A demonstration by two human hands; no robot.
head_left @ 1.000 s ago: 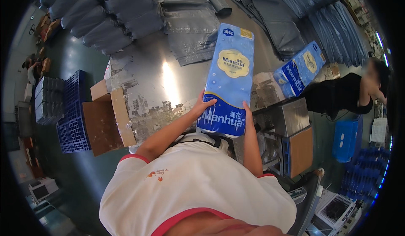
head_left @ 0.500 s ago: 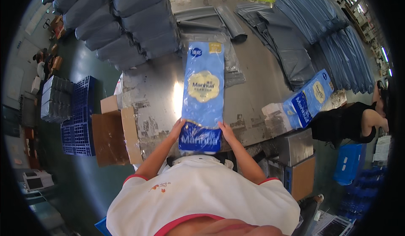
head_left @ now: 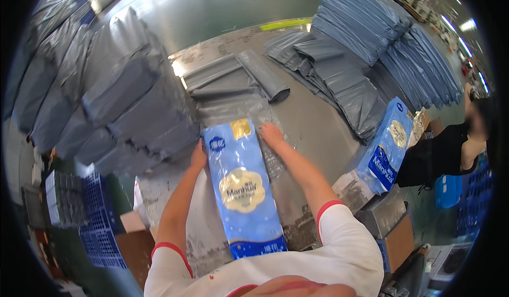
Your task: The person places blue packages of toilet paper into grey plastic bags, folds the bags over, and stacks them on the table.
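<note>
A long light-blue, plastic-wrapped pack, which looks like tissue paper, lies lengthwise on the metal table in front of me, its dark-blue near end against my shirt. My left hand is at the left side of its far end, with the fingers mostly hidden. At the far right corner, my right hand has its fingers curled at the edge of a clear plastic bag. This bag spreads flat beyond the pack and along its right side. Whether the pack's end is inside the bag, I cannot tell.
Grey wrapped bundles are piled high at the left. Flat grey plastic bags lie at the far right beside tall stacks. A second blue pack leans at the right, near a person in black. A cardboard box stands lower left.
Both hands have moved from the pack's near end to its far end. My arms reach farther forward, and the view has shifted, with the pack now lower and slightly tilted.
</note>
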